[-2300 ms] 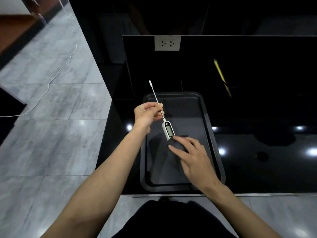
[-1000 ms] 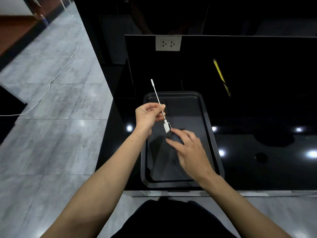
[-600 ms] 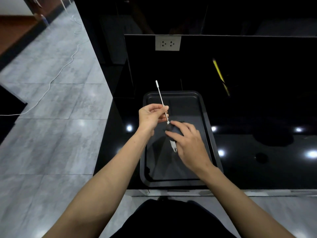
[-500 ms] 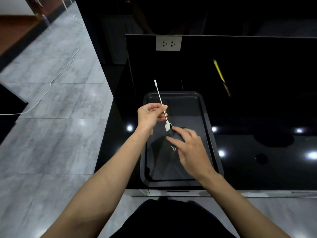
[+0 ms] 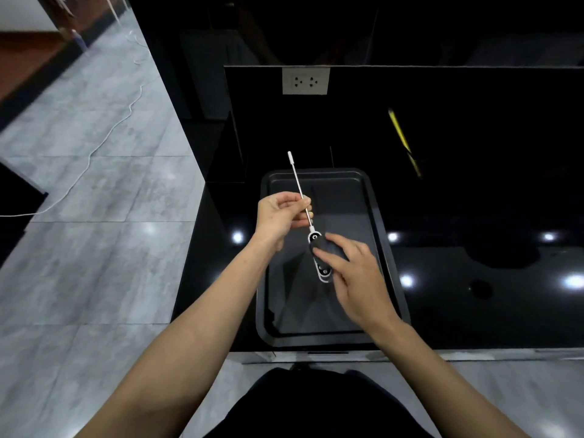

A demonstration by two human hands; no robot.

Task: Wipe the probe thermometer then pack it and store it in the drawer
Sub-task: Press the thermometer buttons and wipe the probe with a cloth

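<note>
A white probe thermometer (image 5: 319, 264) with a long thin metal probe hangs over a black tray (image 5: 373, 216) on the glossy black counter. My left hand (image 5: 281, 213) pinches the probe near its lower half, tip pointing up and away. My right hand (image 5: 354, 273) presses a dark cloth (image 5: 328, 248) against the thermometer's white body, covering most of it. The cloth is hard to tell from the tray. No drawer or package is visible.
A white wall socket (image 5: 305, 80) sits on the black back panel. A yellow pencil-like stick (image 5: 403, 139) leans at the back right. A white cable (image 5: 104, 137) runs across the grey tiled floor on the left. The counter's front edge lies just below the tray.
My right hand has slid the cloth back and forth along the thermometer's body, and the body has turned in my fingers. My left hand has stayed on the probe, nearly in place.
</note>
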